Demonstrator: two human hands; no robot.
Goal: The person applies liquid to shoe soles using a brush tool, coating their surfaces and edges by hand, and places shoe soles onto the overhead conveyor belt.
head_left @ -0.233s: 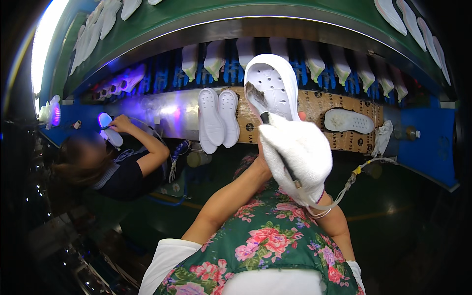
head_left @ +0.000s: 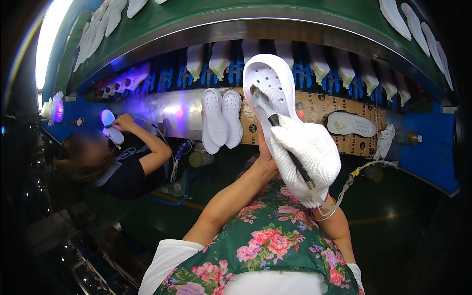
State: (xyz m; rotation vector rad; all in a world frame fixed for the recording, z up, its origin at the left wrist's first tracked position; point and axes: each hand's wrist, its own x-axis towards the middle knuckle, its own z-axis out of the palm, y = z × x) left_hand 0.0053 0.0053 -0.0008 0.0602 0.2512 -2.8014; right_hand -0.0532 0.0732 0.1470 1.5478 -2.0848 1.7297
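A white shoe sole (head_left: 286, 93), its inner face dotted with small holes, stands tilted in front of me. My bare left hand (head_left: 266, 153) holds it from beneath, partly hidden behind it. On my right hand (head_left: 310, 156) is a white knit glove; its fingers are closed round the black handle of a brush (head_left: 263, 100). The brush's dark-tipped bristles touch the sole's inner face, or are very near it. From the handle's rear end a clear hose (head_left: 340, 197) runs off to the right.
Two white soles (head_left: 231, 120) lie left on the metal shelf; another sole (head_left: 351, 123) rests on brown cardboard (head_left: 314, 105). Behind runs a row of pale shoe parts (head_left: 219, 60) on blue holders, below a green conveyor (head_left: 236, 11). At left, a co-worker (head_left: 130, 155) handles a sole under violet light.
My right hand has shifted slightly right and down, and the brush has moved from the sole's left rim inward across its inner face. The sole stays nearly in place.
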